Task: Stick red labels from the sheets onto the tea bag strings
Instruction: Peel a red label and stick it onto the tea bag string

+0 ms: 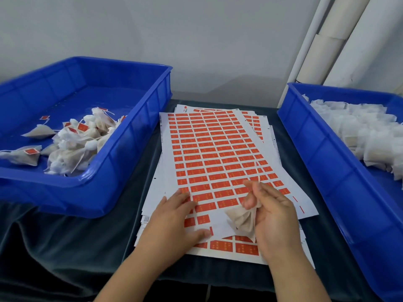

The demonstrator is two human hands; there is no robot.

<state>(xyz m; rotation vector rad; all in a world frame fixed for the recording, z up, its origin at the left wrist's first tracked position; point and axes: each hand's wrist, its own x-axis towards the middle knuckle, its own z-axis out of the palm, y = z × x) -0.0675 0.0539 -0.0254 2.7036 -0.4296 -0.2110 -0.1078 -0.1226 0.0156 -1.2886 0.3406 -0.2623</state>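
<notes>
Counter (65, 247) draped in dark cloth, set against a plain pale wall; white pipes stand at the back right corner.

Right hand (272, 216): fingers curled, pinching a tea bag (243, 221) over the near part of the top sheet; its string (258, 173) rises from the fingers across the labels. Left hand (174, 216): fingers straight, pressed flat on the top sheet's near left portion, thumb on the lower edge. The hands are apart, near each other.

Sheets (218, 153): a loose stack at the counter's centre, fanned at the far end, carrying rows of red labels (205, 166); several spaces on the near rows are blank.

Left bin (122, 162), blue, at the counter's left edge: holds a pile of labelled bags (76, 144) in its near right part. Right bin (327, 162), blue, at the right edge: holds unlabelled bags (366, 136), heaped.
</notes>
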